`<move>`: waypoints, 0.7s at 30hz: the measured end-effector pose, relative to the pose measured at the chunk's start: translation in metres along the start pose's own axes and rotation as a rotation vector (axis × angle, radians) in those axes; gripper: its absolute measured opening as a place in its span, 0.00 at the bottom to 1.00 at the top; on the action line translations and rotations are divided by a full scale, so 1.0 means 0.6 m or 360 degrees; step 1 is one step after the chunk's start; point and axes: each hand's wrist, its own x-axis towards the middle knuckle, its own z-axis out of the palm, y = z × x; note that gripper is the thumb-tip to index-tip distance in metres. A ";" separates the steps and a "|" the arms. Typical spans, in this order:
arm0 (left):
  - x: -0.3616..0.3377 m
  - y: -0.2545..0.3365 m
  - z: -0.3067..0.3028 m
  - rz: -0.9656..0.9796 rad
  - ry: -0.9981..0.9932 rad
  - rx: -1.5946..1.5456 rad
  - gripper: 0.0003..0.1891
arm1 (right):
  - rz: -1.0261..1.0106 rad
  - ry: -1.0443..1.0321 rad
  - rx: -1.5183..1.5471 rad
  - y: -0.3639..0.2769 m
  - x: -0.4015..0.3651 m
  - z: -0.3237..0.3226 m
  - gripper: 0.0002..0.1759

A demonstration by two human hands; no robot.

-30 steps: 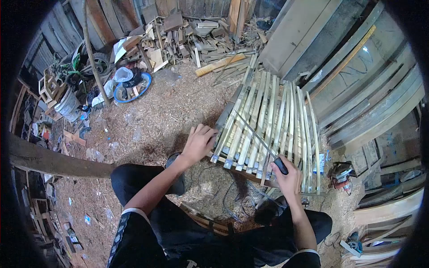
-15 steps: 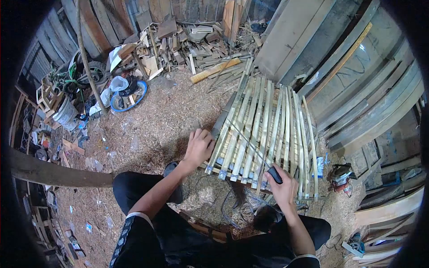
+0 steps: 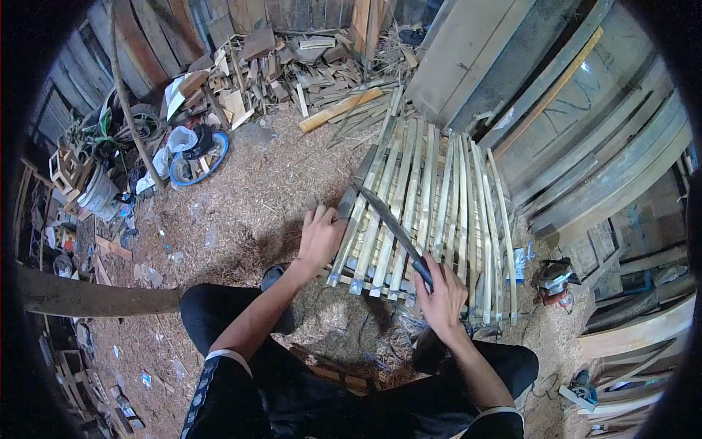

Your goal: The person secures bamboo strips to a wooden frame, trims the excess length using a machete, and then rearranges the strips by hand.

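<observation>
My right hand [image 3: 442, 296] is closed around the black handle of a long knife [image 3: 391, 223]. Its dark blade slants up and left over a row of pale wooden slats [image 3: 428, 190], with the tip near a dark board [image 3: 349, 199] on the left side of the row. Beside the lower end of that board, my left hand [image 3: 322, 238] has its fingers curled against the edge, seemingly gripping it. The thumb side and whatever lies under the fingers are partly hidden. Pale slats lie side by side, their near ends toward my knees.
Wood offcuts [image 3: 322, 69] are heaped by the back wall. A blue basin [image 3: 212, 164] with bags stands at the left, near a pole [image 3: 124, 95]. Long boards [image 3: 599, 168] lean at the right. A power tool [image 3: 557, 282] sits right of the slats, on shavings.
The knife has turned from a thin edge to showing its broad blade face. My right hand has shifted slightly left and up. My left hand stays at the board while the view shifts a little.
</observation>
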 end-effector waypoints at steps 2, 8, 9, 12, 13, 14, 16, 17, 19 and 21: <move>0.004 0.002 0.012 -0.0028 -0.0076 0.0155 0.05 | 0.0064 -0.0036 0.0055 -0.002 0.000 0.001 0.25; -0.008 -0.006 0.002 -0.0055 -0.0110 0.0035 0.07 | 0.0131 -0.0065 0.0190 -0.004 0.003 -0.002 0.26; -0.011 -0.007 -0.006 -0.0049 -0.0109 0.0035 0.07 | 0.0134 -0.0060 0.0188 -0.003 0.004 -0.003 0.26; -0.035 -0.016 -0.043 -0.0179 -0.0187 0.0124 0.06 | 0.0154 -0.0054 0.0226 -0.008 0.003 -0.002 0.26; -0.044 -0.018 -0.054 -0.0183 -0.0186 0.0132 0.06 | 0.0184 -0.0073 0.0261 -0.009 0.004 -0.002 0.24; -0.054 -0.019 -0.064 -0.0274 -0.0186 0.0119 0.06 | 0.0213 -0.0095 0.0297 -0.011 0.004 -0.002 0.23; -0.079 -0.023 -0.080 -0.0290 -0.0089 0.0198 0.08 | 0.0213 -0.0118 0.0284 -0.013 0.001 0.001 0.23; -0.086 -0.023 -0.085 -0.0292 -0.0091 0.0205 0.08 | 0.0221 -0.0136 0.0258 -0.014 0.000 0.001 0.23; -0.089 -0.015 -0.102 -0.0380 -0.0131 0.0139 0.14 | 0.0211 -0.0163 0.0294 -0.015 0.000 -0.002 0.25; -0.086 -0.013 -0.108 -0.0362 -0.0196 0.0027 0.17 | 0.0210 -0.0360 0.0323 -0.019 0.000 -0.011 0.28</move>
